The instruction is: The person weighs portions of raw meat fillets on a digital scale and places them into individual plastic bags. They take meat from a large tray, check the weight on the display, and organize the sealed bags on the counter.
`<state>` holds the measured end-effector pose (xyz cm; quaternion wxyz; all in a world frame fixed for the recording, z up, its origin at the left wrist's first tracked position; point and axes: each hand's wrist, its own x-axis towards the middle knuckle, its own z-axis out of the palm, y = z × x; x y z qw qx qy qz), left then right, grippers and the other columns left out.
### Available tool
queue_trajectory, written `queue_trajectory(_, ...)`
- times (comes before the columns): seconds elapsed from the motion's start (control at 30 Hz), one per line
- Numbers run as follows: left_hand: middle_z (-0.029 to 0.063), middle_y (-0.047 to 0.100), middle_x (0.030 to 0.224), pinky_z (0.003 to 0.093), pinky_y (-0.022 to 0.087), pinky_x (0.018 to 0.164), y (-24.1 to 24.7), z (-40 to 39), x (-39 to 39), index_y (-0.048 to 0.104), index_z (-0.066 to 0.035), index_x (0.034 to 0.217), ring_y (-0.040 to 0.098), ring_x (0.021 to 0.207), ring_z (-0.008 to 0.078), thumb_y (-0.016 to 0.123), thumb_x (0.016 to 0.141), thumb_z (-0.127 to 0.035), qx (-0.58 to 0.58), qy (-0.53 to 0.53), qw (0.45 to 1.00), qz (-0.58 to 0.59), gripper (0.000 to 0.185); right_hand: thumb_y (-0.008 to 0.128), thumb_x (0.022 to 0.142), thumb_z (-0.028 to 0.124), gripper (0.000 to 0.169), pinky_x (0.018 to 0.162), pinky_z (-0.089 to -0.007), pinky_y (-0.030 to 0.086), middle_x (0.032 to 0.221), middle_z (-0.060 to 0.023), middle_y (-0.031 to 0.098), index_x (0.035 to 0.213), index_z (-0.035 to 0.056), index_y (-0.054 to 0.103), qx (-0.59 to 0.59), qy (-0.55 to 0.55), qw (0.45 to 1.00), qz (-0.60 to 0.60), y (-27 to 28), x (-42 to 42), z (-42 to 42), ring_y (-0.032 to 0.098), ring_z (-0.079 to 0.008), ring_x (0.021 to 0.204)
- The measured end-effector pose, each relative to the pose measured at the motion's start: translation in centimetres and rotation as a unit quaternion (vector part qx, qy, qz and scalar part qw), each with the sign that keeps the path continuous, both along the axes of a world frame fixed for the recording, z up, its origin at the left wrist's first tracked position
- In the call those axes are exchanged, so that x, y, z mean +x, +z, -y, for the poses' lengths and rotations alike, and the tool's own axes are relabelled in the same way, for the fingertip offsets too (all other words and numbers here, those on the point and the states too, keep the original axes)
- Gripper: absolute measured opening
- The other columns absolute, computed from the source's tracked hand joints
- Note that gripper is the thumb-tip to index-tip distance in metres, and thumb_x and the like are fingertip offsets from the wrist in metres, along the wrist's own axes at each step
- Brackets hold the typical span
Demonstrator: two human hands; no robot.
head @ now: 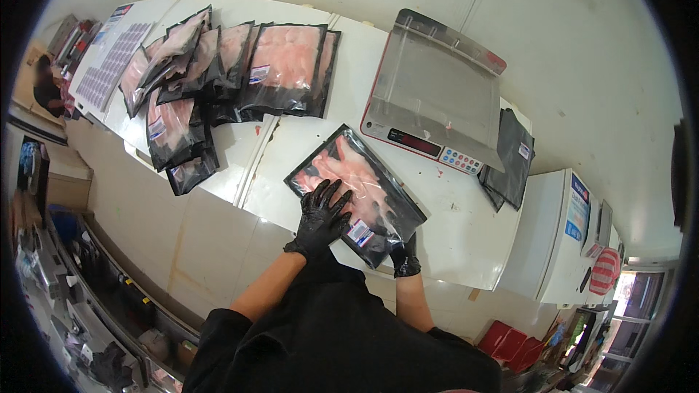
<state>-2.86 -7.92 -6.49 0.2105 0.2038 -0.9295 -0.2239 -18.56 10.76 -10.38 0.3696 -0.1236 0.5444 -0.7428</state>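
Note:
A clear-fronted, black-backed plastic packet of pale pink raw meat or fish [360, 172] lies tilted near the front edge of the white worktop. My left hand [321, 218], in a black glove, rests on the packet's left side with its fingers spread over the film. A printed label [360, 233] is stuck on the packet just right of those fingers. At the packet's lower right end is my right hand [406, 259], also black-gloved. The packet hides its fingers, so whether they grip it is unclear.
A digital scale with a steel platform [431, 82] stands behind the packet. Several filled packets [286, 57] are piled at the back left, beside a sheet of labels [113, 65]. Flat black bags [510, 158] lie right of the scale. A person [48, 87] is at far left.

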Motion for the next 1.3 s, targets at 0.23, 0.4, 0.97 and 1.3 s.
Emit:
queue_trajectory(0.23,0.0149,0.048,0.145,0.0558,0.036,0.100,-0.2,0.0,-0.3,0.056,-0.017,0.136,0.043,0.132,0.0411,0.068,0.087,-0.029,-0.028,0.012,0.998,-0.056,0.052,0.055,0.101,0.010,0.047,0.106,-0.0308,0.047,0.146,-0.0130,0.049,0.145,-0.0006,0.042,-0.014,0.149,0.981,-0.119,-1.7,-1.9,2.5,0.051,-0.0199,0.130)
queue_trajectory(0.4,0.0166,0.045,0.149,0.0557,0.032,0.107,0.2,0.0,0.1,0.056,-0.017,0.139,0.040,0.137,0.0400,0.068,0.089,-0.032,-0.019,0.033,0.999,-0.037,0.054,0.062,0.095,0.018,0.053,0.111,-0.0388,0.038,0.150,-0.0145,0.045,0.145,0.0054,0.047,0.191,0.198,0.831,-0.483,-0.4,-0.5,3.0,0.046,-0.0282,0.135)
queue_trajectory(0.97,0.0145,0.045,0.148,0.0557,0.032,0.107,0.2,0.2,0.1,0.055,-0.015,0.138,0.041,0.134,0.0397,0.071,0.082,-0.026,0.037,0.069,0.995,-0.067,0.059,0.054,0.100,0.024,0.054,0.115,-0.0399,0.034,0.147,-0.0166,0.048,0.149,0.0052,0.041,0.064,0.234,0.724,-0.645,9.5,-2.4,10.3,0.043,-0.0294,0.138)
queue_trajectory(1.3,0.0153,0.045,0.148,0.0538,0.028,0.113,-0.3,0.2,1.7,0.056,-0.014,0.140,0.036,0.140,0.0396,0.073,0.084,-0.025,0.067,0.106,0.977,-0.174,0.060,0.054,0.102,0.031,0.061,0.115,-0.0404,0.035,0.155,-0.0111,0.040,0.153,0.0057,0.032,-0.126,0.352,0.921,0.107,16.9,-0.8,12.7,0.042,-0.0260,0.138)
